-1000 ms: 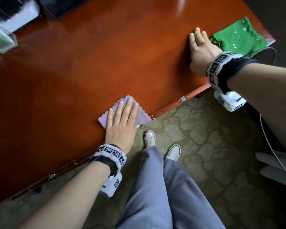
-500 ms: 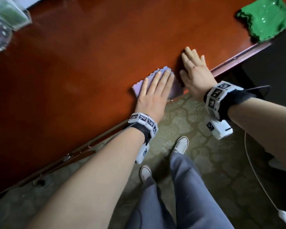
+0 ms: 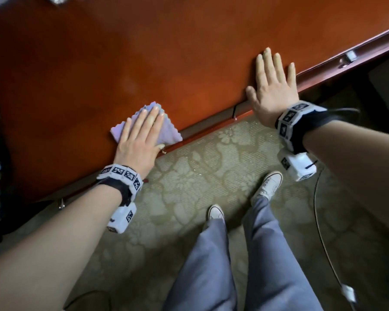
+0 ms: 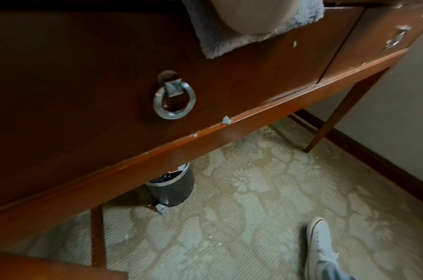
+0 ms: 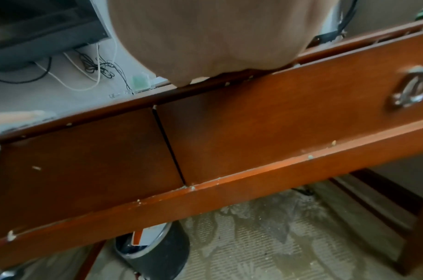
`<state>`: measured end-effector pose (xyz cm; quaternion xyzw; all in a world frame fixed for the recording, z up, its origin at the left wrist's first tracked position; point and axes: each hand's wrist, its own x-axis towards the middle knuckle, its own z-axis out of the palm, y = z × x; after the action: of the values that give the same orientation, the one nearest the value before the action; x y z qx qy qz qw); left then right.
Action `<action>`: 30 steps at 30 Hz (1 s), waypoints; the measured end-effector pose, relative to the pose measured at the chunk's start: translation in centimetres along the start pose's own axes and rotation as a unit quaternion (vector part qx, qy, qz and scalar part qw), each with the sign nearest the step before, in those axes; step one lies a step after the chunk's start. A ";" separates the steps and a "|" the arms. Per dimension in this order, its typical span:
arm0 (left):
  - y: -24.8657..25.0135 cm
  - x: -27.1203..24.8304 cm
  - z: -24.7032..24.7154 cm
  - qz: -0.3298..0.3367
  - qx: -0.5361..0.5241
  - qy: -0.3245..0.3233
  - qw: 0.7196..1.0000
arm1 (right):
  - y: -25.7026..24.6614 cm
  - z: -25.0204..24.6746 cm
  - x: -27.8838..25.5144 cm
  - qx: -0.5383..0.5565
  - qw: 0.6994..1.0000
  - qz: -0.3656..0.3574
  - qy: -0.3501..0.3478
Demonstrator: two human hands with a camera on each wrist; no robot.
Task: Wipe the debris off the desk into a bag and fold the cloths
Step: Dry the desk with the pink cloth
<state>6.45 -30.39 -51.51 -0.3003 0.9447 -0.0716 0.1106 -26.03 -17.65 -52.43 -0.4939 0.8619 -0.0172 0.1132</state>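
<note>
Two hands were seen on one desk [image 3: 189, 52], both at its near edge. The left hand [image 3: 139, 140] was pressed flat, fingers straight, on one lilac cloth [image 3: 166, 133] at lower centre-left of the head view; a cloth corner was hung over the edge in the left wrist view. The right hand [image 3: 273, 90] was laid flat and empty at right, well apart from the cloth. Bare desktop was left above both. Crumbs [image 4: 226, 120] were scattered along the drawer rail and carpet. One dark bin [image 4: 171, 187] was seen under the desk; an orange-and-white item was seen inside it.
</note>
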 end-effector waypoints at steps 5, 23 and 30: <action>2.0 0.6 0.3 -0.034 -0.010 0.020 0.999 | -0.1 -0.4 0.0 -0.005 1.000 0.000 -0.016; 8.9 14.7 -4.7 -0.102 -0.179 -0.054 0.977 | -0.1 0.6 0.0 0.009 0.999 0.001 0.039; 8.0 13.7 -5.6 -0.071 -0.302 -0.010 0.951 | -0.2 -0.2 -0.1 0.029 0.999 -0.003 0.021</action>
<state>-10.29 -31.57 -49.99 -0.3868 0.8972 0.2122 0.0186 -25.88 -17.71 -52.23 -0.4926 0.8617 -0.0528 0.1098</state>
